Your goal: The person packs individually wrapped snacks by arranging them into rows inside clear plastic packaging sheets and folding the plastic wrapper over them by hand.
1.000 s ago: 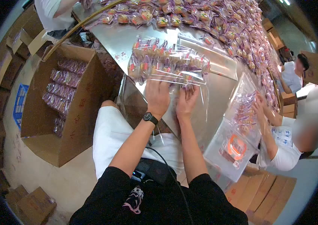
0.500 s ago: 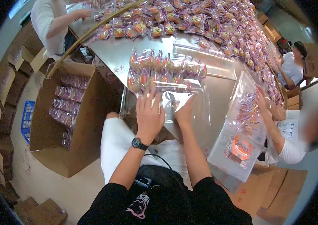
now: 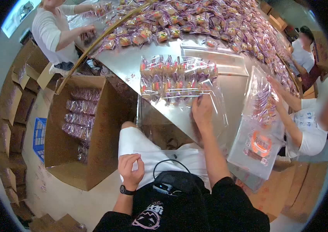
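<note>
A large clear plastic bag (image 3: pixel 185 101) lies on the metal table in front of me, with two rows of small wrapped snack packs (image 3: pixel 179 85) inside it. My right hand (image 3: pixel 202 112) is at the near right part of this bag, its fingers closed on the film. My left hand (image 3: pixel 130 169) is back over my left thigh, away from the bag. Its fingers are curled to the thumb in a pinch; whatever they hold, if anything, cannot be made out. A watch is on the left wrist.
An open carton (image 3: pixel 90 170) with bagged packs stands at my left, beside a blue crate (image 3: pixel 39 135). Loose wrapped snacks (image 3: pixel 210 21) are heaped across the table's far side. At right, a co-worker's hands (image 3: pixel 278 96) touch another printed clear bag (image 3: pixel 255 150). Another person (image 3: pixel 52 36) works at upper left.
My left hand has left the bag and drawn back to my lap, its fingers now curled. My right hand has shifted slightly up and right along the bag's near side.
</note>
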A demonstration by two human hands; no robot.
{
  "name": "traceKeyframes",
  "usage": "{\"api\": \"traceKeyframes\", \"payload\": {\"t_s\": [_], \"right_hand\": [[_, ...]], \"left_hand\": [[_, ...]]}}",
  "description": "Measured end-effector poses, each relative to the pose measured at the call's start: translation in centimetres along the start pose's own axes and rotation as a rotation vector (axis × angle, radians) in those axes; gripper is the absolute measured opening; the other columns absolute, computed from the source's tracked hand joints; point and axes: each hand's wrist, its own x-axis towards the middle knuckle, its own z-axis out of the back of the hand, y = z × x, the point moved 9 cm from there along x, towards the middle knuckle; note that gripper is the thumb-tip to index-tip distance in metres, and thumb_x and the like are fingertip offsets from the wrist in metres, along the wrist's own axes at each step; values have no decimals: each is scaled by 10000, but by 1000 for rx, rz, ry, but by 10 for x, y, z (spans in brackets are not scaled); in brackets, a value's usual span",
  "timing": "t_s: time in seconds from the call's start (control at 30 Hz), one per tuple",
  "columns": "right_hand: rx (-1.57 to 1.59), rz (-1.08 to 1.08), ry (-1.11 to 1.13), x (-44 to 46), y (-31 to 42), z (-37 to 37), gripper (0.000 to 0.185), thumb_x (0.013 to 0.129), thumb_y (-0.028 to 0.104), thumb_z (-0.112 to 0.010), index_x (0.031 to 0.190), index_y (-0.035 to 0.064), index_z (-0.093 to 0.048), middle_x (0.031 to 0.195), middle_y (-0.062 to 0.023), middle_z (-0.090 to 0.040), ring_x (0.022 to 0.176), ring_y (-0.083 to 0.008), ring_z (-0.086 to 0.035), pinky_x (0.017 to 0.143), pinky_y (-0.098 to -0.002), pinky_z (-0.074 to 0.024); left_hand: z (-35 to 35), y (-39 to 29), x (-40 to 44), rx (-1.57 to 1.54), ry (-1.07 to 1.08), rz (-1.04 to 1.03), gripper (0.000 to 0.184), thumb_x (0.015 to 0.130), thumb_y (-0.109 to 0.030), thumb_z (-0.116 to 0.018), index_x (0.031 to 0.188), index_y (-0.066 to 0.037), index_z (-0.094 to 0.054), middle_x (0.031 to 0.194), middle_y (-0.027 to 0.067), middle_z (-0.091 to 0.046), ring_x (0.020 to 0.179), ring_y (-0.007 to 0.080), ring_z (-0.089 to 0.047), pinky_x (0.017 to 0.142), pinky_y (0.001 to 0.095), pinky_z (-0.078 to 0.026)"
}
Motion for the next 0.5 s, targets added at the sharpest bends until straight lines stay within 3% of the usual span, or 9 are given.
{"api": "traceKeyframes", "payload": {"t_s": [0.1,0.2,0.23,0.27,0.37,0.4,0.5], "right_hand": [[133,-264,220,-5,-11,-11,663,851,23,-678,1477,-13,-462,1328,-248,-603,1161,-420,-604,1017,-475,-474],[207,-359,200,-5,0,2,719,844,40,-698,1512,13,-435,1396,-266,-564,1259,-427,-553,1100,-478,-427],[168,-289,145,-6,3,10,734,842,51,-707,1520,18,-426,1415,-276,-546,1295,-431,-528,1124,-484,-405],[128,-221,90,-8,7,19,750,841,62,-716,1527,23,-417,1434,-285,-528,1331,-435,-504,1148,-490,-384],[120,-174,93,-28,21,38,779,842,97,-730,1542,34,-395,1471,-313,-478,1407,-454,-434,1193,-507,-336],[136,-180,121,-34,25,41,785,844,108,-733,1546,36,-388,1481,-323,-461,1428,-462,-411,1204,-512,-323],[147,-233,97,-50,13,41,802,836,121,-745,1550,47,-388,1423,-319,-524,1361,-489,-469,1147,-531,-374]], "left_hand": [[5,3,3,-66,10,1,222,744,85,-717,922,-48,-708,902,99,-718,825,291,-673,761,387,-536],[5,33,3,-12,-15,134,205,792,52,-728,980,-27,-703,952,121,-716,894,313,-672,804,400,-533],[5,46,0,9,-25,202,204,803,42,-729,995,-21,-703,964,127,-715,911,318,-670,810,403,-532],[-7,76,-13,-4,113,415,318,859,-60,-731,1167,-4,-680,1157,181,-690,1091,362,-631,912,445,-516],[-30,105,-26,306,282,366,498,888,-179,-728,1337,0,-612,1363,233,-596,1264,404,-541,1042,496,-454],[-42,121,-36,327,418,461,686,897,-284,-730,1482,-8,-500,1525,278,-455,1394,443,-435,1153,526,-368],[-63,140,-49,252,456,580,834,881,-354,-747,1558,-12,-401,1565,313,-396,1426,465,-412,1175,545,-352]]}}
